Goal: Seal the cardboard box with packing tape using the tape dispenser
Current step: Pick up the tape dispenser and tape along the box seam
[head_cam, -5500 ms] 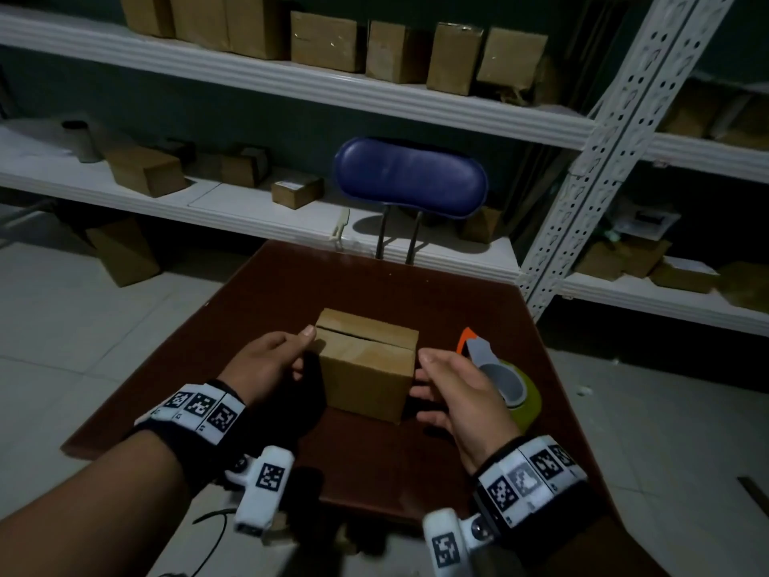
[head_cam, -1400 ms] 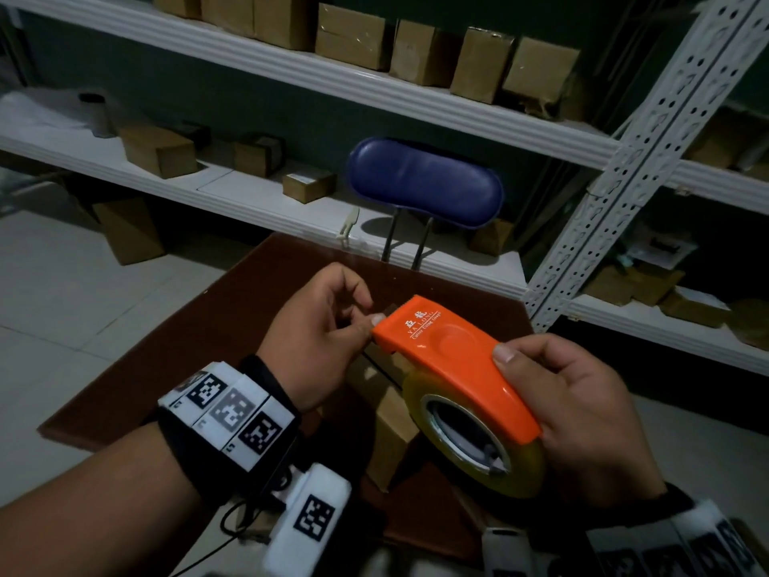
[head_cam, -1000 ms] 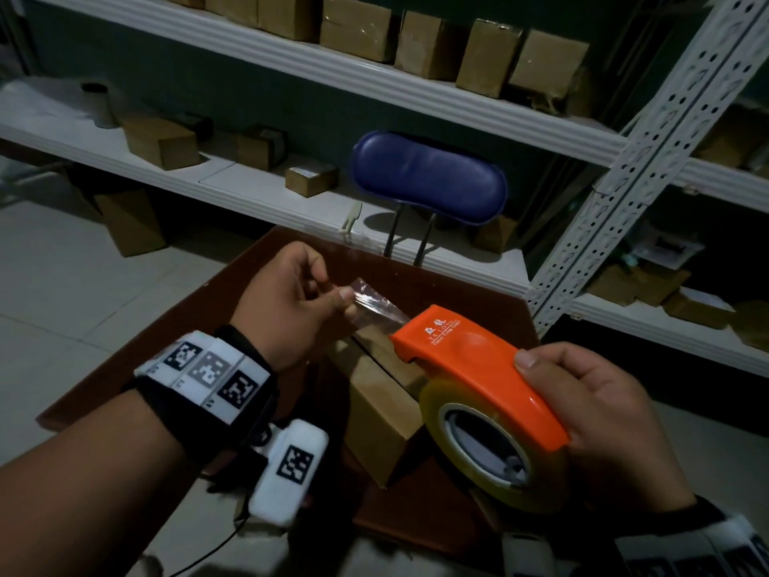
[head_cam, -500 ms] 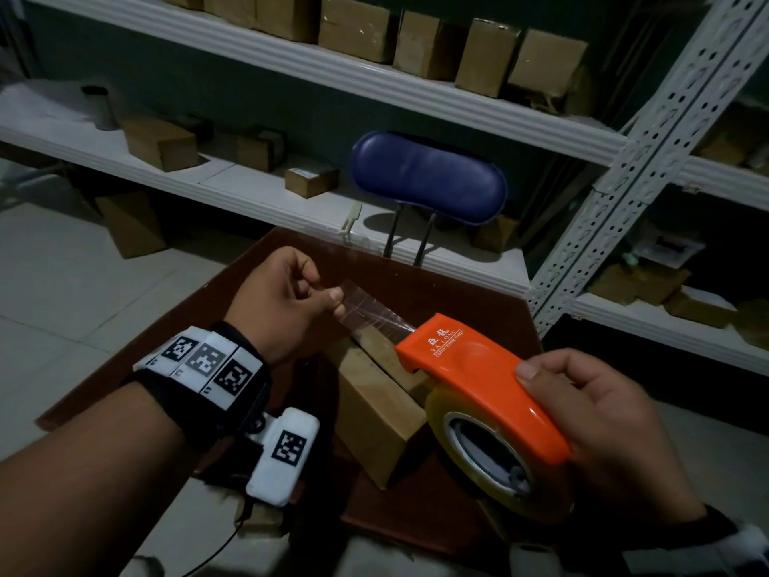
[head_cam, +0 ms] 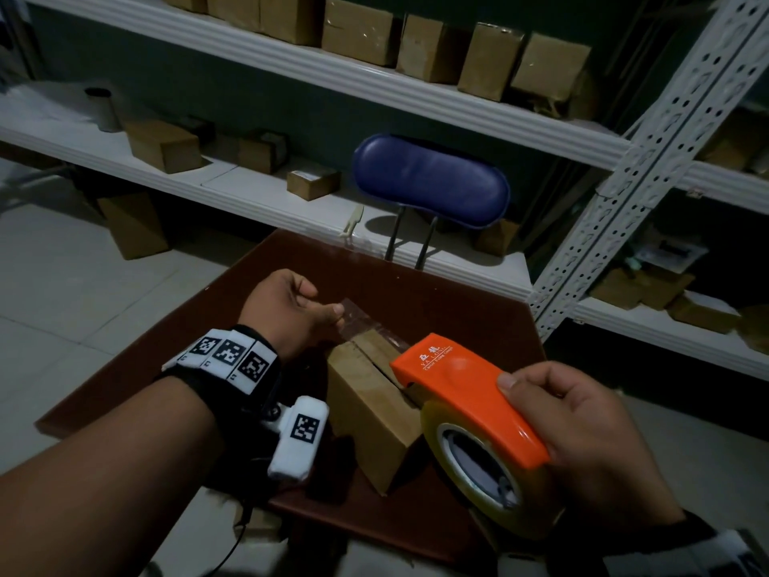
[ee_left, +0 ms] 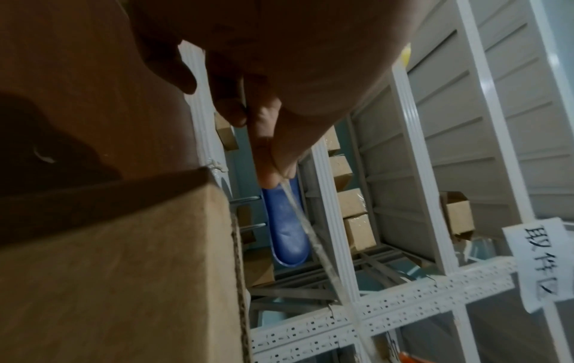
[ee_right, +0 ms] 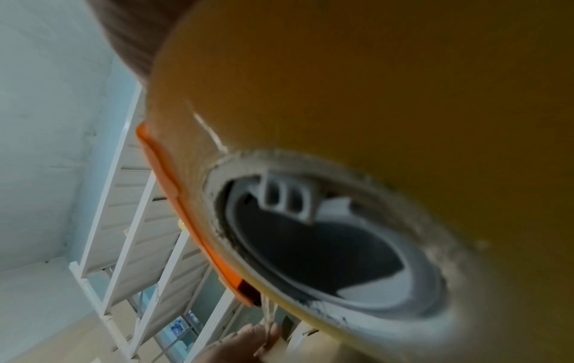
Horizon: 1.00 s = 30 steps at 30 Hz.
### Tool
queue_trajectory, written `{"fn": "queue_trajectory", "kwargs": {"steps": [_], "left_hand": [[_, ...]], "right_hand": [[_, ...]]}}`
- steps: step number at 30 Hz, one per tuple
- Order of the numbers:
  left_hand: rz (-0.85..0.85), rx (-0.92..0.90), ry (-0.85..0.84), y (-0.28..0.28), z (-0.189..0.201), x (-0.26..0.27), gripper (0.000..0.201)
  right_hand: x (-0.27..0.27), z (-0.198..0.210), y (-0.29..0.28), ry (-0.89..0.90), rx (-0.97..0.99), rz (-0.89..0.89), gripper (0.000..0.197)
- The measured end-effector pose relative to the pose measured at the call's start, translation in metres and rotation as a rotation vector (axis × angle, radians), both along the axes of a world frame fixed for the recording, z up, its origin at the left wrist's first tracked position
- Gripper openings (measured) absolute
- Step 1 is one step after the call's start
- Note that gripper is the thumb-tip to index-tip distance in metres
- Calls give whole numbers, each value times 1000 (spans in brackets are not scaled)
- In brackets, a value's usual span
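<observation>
- Head: your left hand [head_cam: 291, 314] pinches the tape strip [head_cam: 366, 326] over the cardboard box [head_cam: 370, 406] on the desk [head_cam: 457, 310]; right hand [head_cam: 582, 443] grips the tape dispenser [head_cam: 466, 393].
- Left wrist: strip hangs clear of the box; slack could fold it onto itself.
- Right wrist: blurred; roll [ee_right: 341, 98] probably feeding.
- Strip is longer than half a second ago.

The box [head_cam: 370, 406] is set on the surface [head_cam: 457, 310]. The chair [head_cam: 430, 183] is placed behind it, with shelves [head_cam: 258, 189] further back.
</observation>
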<state>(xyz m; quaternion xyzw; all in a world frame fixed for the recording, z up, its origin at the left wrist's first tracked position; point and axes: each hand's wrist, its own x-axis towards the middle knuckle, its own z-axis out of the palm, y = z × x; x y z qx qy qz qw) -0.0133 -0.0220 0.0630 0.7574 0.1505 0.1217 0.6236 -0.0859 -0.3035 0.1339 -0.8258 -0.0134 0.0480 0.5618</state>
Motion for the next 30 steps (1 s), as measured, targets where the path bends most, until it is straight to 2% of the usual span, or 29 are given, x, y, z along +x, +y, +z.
{"fn": "queue_trajectory", "kwargs": {"steps": [2,12,17,21,25,30], "left_hand": [[21,7,38,0,-2,3,37],[95,109,186,1,-17,8,36],[97,31,87,-4,-20,10,37],[69,-3,43,-8,-16,7,36],[46,8,31,-8,-14,5,37],[37,8,59,-6,-19,6,39]], "right_hand": [[4,-3,1,-18,-27,6,45],[18,-19,6,18,-111,9,48],[19,-18,7,3,-111,-2,47],[17,-15,3,8,-137,-2,32],[18,-12,-2,15,-177,-12,27],[15,-8,1,5,-180,15,42]]}}
